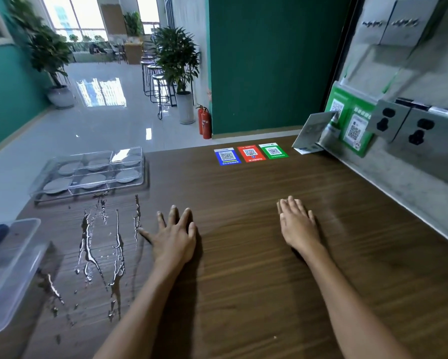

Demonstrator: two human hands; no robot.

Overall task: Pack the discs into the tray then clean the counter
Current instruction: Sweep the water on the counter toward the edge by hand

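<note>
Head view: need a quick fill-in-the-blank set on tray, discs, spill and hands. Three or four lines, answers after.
1. The clear tray holds ____ grey discs, one per compartment.
2. Streaks of spilled liquid lie on the wooden counter to the ____ of the left hand.
3. The left hand and the right hand both lie ____ on the counter, holding nothing.
4. The QR card between the blue card and the green card is ____.

Answers: six; left; flat; red

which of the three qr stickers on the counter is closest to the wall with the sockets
The green sticker. It ends the row on the socket-wall side; the red sticker is in the middle and the blue sticker farthest.
</note>
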